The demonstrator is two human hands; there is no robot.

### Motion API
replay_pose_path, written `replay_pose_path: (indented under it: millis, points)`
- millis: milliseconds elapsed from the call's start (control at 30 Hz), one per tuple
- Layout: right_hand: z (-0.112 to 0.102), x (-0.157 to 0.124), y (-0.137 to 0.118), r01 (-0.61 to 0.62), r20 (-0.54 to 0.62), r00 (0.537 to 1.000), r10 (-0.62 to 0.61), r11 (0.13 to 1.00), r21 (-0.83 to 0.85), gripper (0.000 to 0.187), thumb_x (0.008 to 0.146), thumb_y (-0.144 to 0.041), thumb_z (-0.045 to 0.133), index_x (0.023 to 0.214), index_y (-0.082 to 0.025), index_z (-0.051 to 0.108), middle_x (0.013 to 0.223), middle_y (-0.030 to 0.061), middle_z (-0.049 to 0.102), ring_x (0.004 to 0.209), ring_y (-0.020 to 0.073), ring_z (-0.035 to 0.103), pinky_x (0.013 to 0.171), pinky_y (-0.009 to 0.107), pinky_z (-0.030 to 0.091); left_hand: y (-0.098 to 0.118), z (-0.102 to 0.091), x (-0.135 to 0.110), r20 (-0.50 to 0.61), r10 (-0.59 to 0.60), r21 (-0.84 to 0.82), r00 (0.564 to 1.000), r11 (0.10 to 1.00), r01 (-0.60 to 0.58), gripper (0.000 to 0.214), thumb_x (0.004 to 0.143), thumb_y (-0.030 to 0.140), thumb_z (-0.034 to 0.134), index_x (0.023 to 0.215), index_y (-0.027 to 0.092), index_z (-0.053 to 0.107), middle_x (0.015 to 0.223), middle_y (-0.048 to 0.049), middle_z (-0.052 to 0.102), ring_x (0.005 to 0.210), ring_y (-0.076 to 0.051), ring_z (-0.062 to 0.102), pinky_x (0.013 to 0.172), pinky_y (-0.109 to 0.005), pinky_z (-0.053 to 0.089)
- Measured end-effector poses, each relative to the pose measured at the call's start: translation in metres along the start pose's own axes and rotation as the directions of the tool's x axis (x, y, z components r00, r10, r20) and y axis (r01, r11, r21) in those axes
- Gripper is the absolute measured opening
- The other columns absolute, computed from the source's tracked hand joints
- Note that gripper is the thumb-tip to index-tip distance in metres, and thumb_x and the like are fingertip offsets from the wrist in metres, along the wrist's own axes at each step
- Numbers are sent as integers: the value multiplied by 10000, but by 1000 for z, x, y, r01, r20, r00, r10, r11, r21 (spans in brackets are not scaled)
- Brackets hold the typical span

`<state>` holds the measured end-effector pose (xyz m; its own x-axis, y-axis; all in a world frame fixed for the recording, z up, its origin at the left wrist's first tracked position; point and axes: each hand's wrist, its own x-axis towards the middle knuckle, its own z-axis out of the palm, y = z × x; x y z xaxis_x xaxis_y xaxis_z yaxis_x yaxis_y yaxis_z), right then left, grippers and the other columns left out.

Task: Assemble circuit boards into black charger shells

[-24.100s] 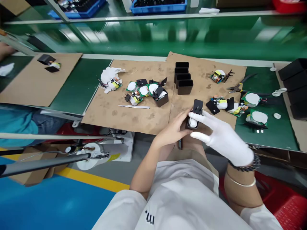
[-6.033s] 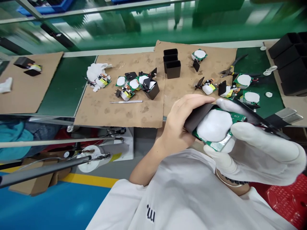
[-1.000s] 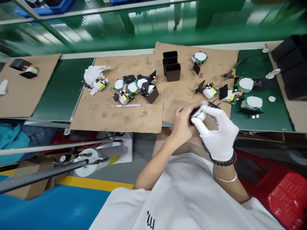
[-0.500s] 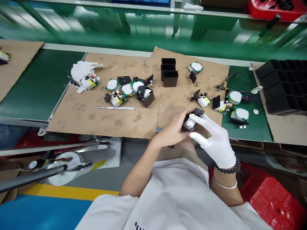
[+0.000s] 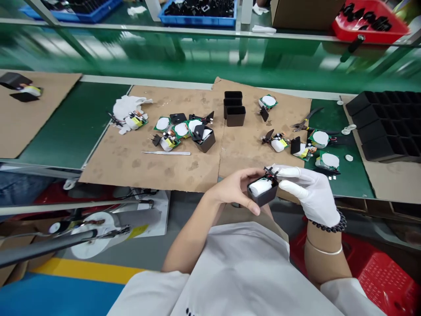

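Note:
My bare left hand (image 5: 235, 189) is wrapped round a small black plastic case (image 5: 264, 197), its mouth tilted toward me. Inside the case sits a white padded part (image 5: 260, 187). In its white glove, my right hand (image 5: 307, 188) pinches a black plug piece (image 5: 271, 172) with thin wires at the far right rim of the case. Beyond the hands lie circuit boards with white pads, among them one (image 5: 278, 144) straight ahead and another (image 5: 329, 161) to the right. Three black cases (image 5: 235, 117) stand in a row on the cardboard.
Tweezers (image 5: 167, 153), a partly filled case (image 5: 206, 141) and a white glove (image 5: 126, 107) lie on the left cardboard (image 5: 112, 169). Cutting pliers (image 5: 304, 123) are at the right, near stacked black cases (image 5: 378, 131). A red stool (image 5: 378, 267) stands by my right side.
The case has come lower and its opening shows more. My right hand has drawn back to the right, lifting the black plug piece off the case mouth. The view has shifted.

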<state>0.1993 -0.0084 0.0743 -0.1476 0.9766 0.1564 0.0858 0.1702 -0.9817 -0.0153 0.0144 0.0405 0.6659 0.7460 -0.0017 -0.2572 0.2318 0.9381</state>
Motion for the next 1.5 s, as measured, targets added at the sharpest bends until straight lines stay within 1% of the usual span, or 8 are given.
replay_pose_path:
  millis: [133, 267, 500, 700, 800, 1033, 1267, 1500]
  points:
    - [0, -3, -4, 4, -42, 999, -5, 1000, -18, 179, 762, -232, 853, 923, -296, 806, 1045, -10, 803, 979, 189, 770, 885, 285, 645, 8, 23, 0, -235, 124, 289, 964, 956, -52, 699, 543, 237, 974, 1146, 211, 622, 1189, -89, 681, 1097, -272, 688, 919, -350, 562]
    - [4, -11, -10, 40, -194, 978, -74, 984, -173, 191, 782, -226, 833, 963, -275, 796, 1029, 7, 797, 970, 191, 759, 912, 325, 637, -3, 43, 12, -367, 415, 686, 833, 725, -59, 615, 595, 194, 936, 1105, 196, 593, 1139, -87, 643, 1056, -272, 653, 904, -372, 540]
    - [26, -20, -21, 47, -275, 899, -340, 700, -713, 159, 862, -233, 751, 1016, -214, 786, 1057, 76, 776, 940, 221, 737, 889, 396, 610, -35, 53, 37, -323, 686, 894, 652, 446, -27, 429, 755, 199, 738, 1130, 188, 530, 1009, -84, 615, 916, -260, 620, 797, -367, 528]
    - [32, -18, -14, 20, -267, 883, -387, 599, -800, 91, 868, -248, 746, 912, -172, 769, 967, 75, 788, 861, 218, 748, 801, 362, 617, -57, 55, 44, -337, 833, 932, 439, 360, 33, 344, 906, 383, 622, 1162, 175, 527, 1012, -106, 640, 969, -252, 645, 830, -367, 529]
    - [31, -18, -15, 35, -221, 902, -371, 573, -819, 94, 876, -255, 739, 918, -173, 762, 956, 69, 786, 839, 209, 744, 775, 344, 610, -60, 53, 45, -279, 878, 957, 388, 286, 41, 306, 933, 366, 574, 1154, 156, 546, 967, -109, 644, 994, -248, 646, 848, -362, 534]
    - [34, -10, -19, 147, -21, 902, -432, 353, -924, 82, 913, -207, 655, 873, -188, 725, 935, 99, 755, 815, 241, 709, 673, 355, 578, -52, 49, 41, -184, 892, 982, 412, 155, 104, 388, 906, 287, 571, 1278, 194, 510, 926, -42, 694, 815, -185, 637, 1119, -453, 409]
    - [50, -11, 32, 169, -237, 895, -378, 779, -604, 299, 870, -267, 736, 1146, -217, 633, 1169, 102, 746, 1080, 232, 735, 926, 377, 627, -55, 47, 36, -237, 849, 970, 472, 233, 69, 401, 901, 318, 601, 1265, 187, 495, 951, -55, 695, 872, -214, 659, 1165, -548, 352]
    - [32, -24, 31, 98, -351, 827, -439, 727, -679, 300, 806, -281, 800, 1089, -233, 713, 1072, 96, 777, 977, 278, 766, 898, 416, 653, -37, 29, 9, -260, 610, 858, 749, 502, -111, 629, 892, 303, 689, 1430, 214, 377, 1199, -125, 669, 975, -206, 697, 921, -375, 564]
